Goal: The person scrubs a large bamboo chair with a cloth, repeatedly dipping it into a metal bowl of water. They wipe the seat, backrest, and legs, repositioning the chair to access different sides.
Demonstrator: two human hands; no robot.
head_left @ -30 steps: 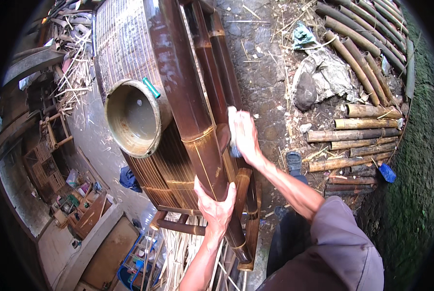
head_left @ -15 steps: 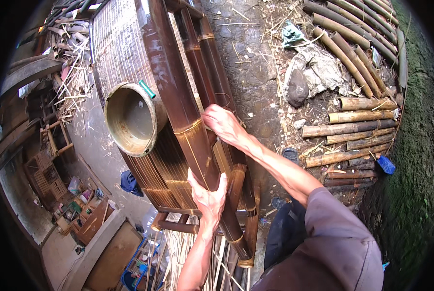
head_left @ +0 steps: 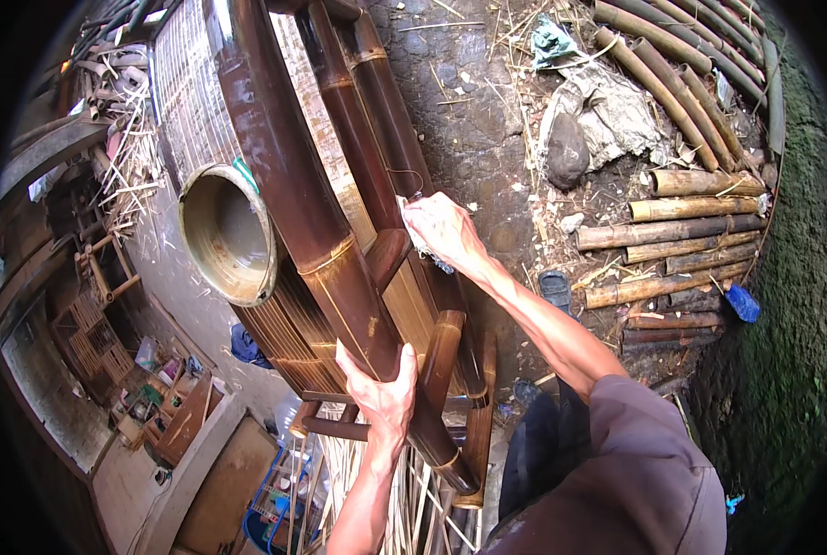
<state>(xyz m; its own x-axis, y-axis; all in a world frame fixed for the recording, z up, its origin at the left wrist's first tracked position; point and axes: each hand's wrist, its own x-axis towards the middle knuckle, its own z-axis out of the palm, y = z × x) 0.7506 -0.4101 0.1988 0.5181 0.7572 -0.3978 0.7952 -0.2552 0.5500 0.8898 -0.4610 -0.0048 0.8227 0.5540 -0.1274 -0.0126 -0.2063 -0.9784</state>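
A dark brown, glossy bamboo bench (head_left: pixel 284 176) with a slatted surface stretches away in front of me. My left hand (head_left: pixel 376 393) is wrapped round its thick near rail, thumb on the right side. Over at the farther, lower pole on the right, my right hand (head_left: pixel 441 233) is closed on a crumpled greyish rag (head_left: pixel 423 245) and presses it to the bamboo. Only the rag's edges show, so its exact kind is uncertain. A thin loop of wire or fibre stands out just above that hand. On the slats left of the rail rests a pail (head_left: pixel 270 250) of cloudy water.
Cut bamboo poles (head_left: pixel 682 236) lie in rows at right, beside a mossy wall (head_left: pixel 783 305). A pale sack (head_left: pixel 608 120) with a dark stone (head_left: pixel 567 153) is on the ground. Split bamboo strips (head_left: pixel 339 490) lie under the bench's near end; a cluttered low area is at left.
My right hand has moved rightward from beside the thick rail onto the outer pole, and the rag now shows. My left hand keeps its hold on the rail. The view has shifted slightly.
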